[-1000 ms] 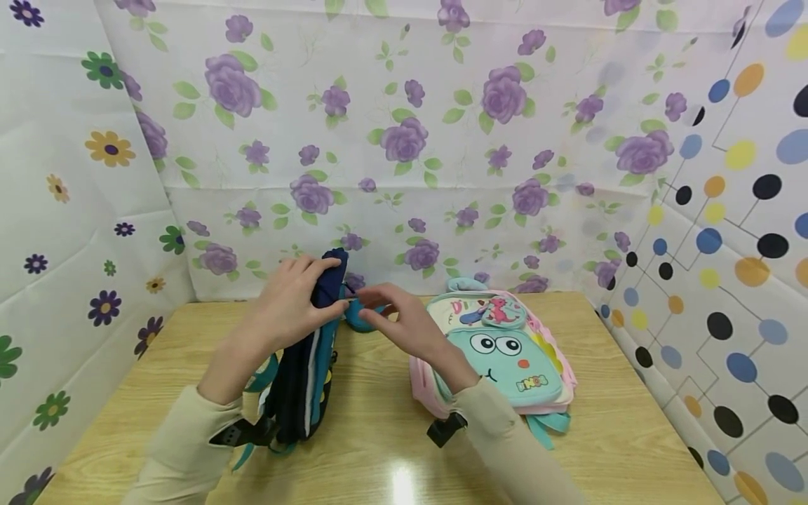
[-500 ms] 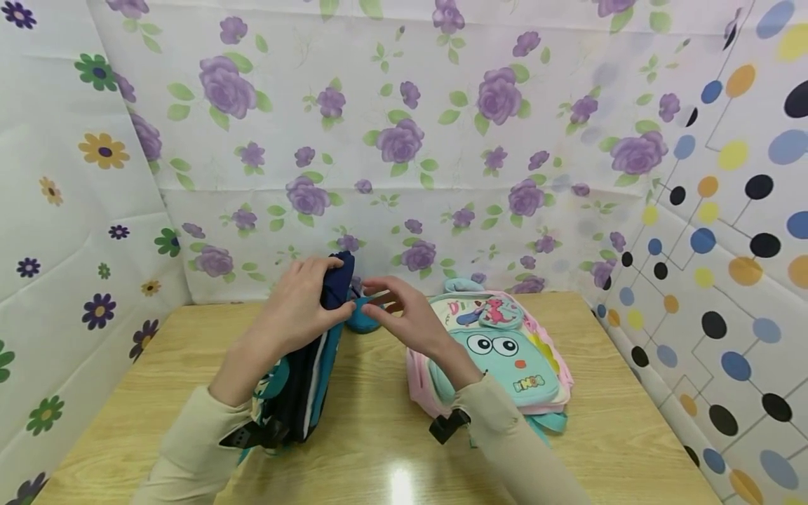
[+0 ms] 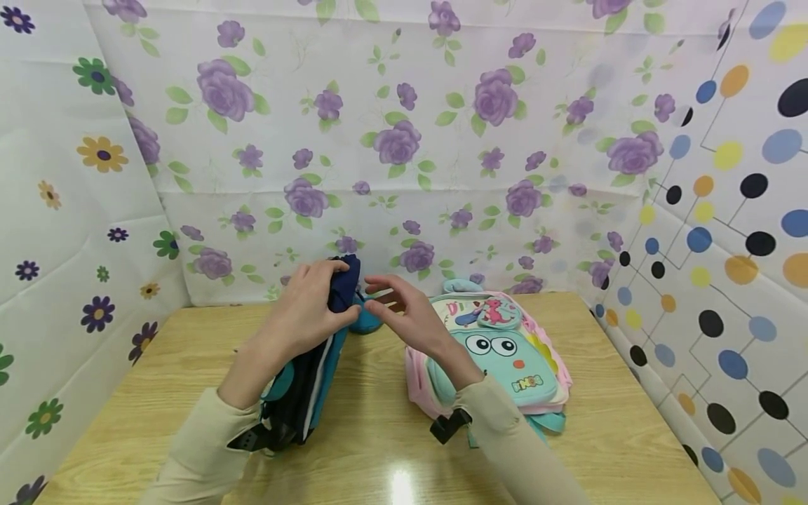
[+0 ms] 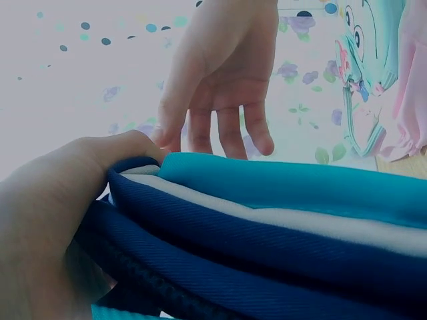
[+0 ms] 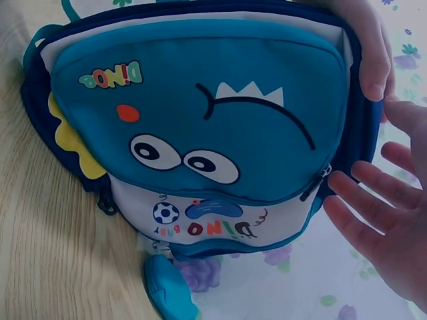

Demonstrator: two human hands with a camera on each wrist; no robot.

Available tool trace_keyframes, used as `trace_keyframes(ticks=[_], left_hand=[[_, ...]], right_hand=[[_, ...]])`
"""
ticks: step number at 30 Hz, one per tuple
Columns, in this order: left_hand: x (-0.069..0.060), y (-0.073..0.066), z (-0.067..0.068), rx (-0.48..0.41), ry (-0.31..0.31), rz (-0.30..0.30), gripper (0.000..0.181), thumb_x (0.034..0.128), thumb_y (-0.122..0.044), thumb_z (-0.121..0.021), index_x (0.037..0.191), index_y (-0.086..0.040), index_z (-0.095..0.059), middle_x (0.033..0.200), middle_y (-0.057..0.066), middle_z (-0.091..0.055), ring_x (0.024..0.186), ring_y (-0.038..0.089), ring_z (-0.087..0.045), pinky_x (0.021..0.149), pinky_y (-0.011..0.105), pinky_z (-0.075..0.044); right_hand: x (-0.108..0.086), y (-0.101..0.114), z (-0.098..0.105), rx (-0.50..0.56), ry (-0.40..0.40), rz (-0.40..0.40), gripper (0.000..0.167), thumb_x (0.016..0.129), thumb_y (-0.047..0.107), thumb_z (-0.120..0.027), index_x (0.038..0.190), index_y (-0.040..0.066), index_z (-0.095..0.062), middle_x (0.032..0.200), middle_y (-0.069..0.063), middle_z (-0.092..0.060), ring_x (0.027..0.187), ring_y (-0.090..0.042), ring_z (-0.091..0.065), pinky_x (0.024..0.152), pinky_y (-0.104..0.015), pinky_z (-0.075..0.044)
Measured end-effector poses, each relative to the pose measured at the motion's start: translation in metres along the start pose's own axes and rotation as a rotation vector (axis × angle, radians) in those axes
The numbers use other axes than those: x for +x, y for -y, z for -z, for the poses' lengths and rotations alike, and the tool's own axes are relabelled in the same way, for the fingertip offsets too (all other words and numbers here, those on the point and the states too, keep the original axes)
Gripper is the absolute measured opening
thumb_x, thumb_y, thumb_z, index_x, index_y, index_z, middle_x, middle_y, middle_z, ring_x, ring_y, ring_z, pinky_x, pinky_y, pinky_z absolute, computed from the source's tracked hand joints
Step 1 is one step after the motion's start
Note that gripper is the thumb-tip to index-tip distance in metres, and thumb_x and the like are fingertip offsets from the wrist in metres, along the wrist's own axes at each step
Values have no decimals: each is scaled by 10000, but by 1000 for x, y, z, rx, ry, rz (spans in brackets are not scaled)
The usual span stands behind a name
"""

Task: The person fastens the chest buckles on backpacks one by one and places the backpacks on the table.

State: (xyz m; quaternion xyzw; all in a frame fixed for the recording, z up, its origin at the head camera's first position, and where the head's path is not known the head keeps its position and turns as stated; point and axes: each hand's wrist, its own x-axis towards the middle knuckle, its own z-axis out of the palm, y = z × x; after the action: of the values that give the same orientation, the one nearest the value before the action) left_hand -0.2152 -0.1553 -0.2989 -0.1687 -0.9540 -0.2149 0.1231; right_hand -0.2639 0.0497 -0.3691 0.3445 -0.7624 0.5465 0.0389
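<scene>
— Fingers first, head view: how are they entered?
— Those of the left hand are bent over the upper edge of one blue backpack, and that edge is gripped. Those of the right hand are parted and loosely bent, with nothing held, just beside the same edge.
— Position of the blue backpack?
— Tilted, on the left part of a wood-grain table. One round teal pouch is seen behind it. One pink and mint backpack is laid front up on the right part; the whole is backed by a floral cloth.
— Left wrist view?
— Navy edge, teal panel and white piping are shown. The edge is clasped by the left hand; beyond it the right hand is seen with fingers extended, its thumb tip near the left thumb.
— Right wrist view?
— Blue backpack's front: cartoon eyes, yellow scalloped trim, printed football. A zip pull is overlooked by the right fingertips; whether it is touched cannot be told.
</scene>
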Motion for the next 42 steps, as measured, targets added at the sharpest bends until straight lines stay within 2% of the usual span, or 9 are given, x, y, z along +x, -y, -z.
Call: trace_keyframes(ticks=[3,8,11,15,20,24,34,42], left_hand=[[0,-1,-2,3,1,-5,693,905,-372,-697,1458,-55,-424,1414,170,-490,1159,350,-470,912,503,-478],[1,-4,-4,5,-4,-27,693,902,-373,-701,1450,-44,-432,1424,172,-486,1218,371,-460,972,529,-456],[3,-6,-6,9,-9,-46,688,898,-370,-702,1443,-41,-440,1421,172,-489,1222,375,-461,979,533,-448],[4,-9,-9,16,-9,-50,690,893,-375,-707,1439,-46,-444,1405,159,-500,1136,343,-477,922,495,-467],[5,-14,-14,18,-9,-56,675,892,-380,-706,1426,-51,-457,1382,144,-517,1133,329,-480,938,486,-478],[6,-18,-18,25,0,-65,685,883,-391,-706,1425,-58,-451,1380,132,-519,1161,330,-478,975,493,-469],[7,-22,-30,43,3,-85,689,874,-378,-703,1440,-90,-435,1396,106,-511,1188,320,-476,990,484,-474],[7,-29,-41,58,-33,-155,695,873,-351,-728,1440,-60,-449,1373,133,-532,1143,332,-510,1012,493,-448]], right_hand=[[-1,-2,2,-3,-2,1,402,1015,307,-580,1411,282,-519,1323,-125,-605,1133,-209,-649,927,-449,-538],[-2,-4,4,-1,-1,-5,413,1015,307,-581,1421,283,-507,1327,-121,-601,1135,-210,-649,932,-433,-537],[-2,-4,6,4,1,-15,424,1015,265,-585,1431,261,-501,1320,-124,-602,1147,-228,-645,934,-420,-536],[-3,-2,8,8,7,-41,447,1017,203,-578,1454,192,-484,1296,-149,-611,1154,-276,-641,939,-446,-532],[-8,15,12,16,6,-59,446,1021,168,-565,1457,127,-478,1278,-197,-607,1151,-323,-638,940,-453,-533],[-12,27,15,17,0,-59,432,1021,170,-567,1442,109,-493,1252,-175,-617,1130,-317,-646,928,-396,-542],[-17,23,17,14,-6,-98,414,1026,171,-557,1432,111,-506,1228,-170,-618,1112,-315,-645,904,-358,-542],[-23,20,23,8,-17,-133,409,1028,177,-553,1428,103,-510,1186,-187,-620,1007,-343,-662,840,-306,-543]])
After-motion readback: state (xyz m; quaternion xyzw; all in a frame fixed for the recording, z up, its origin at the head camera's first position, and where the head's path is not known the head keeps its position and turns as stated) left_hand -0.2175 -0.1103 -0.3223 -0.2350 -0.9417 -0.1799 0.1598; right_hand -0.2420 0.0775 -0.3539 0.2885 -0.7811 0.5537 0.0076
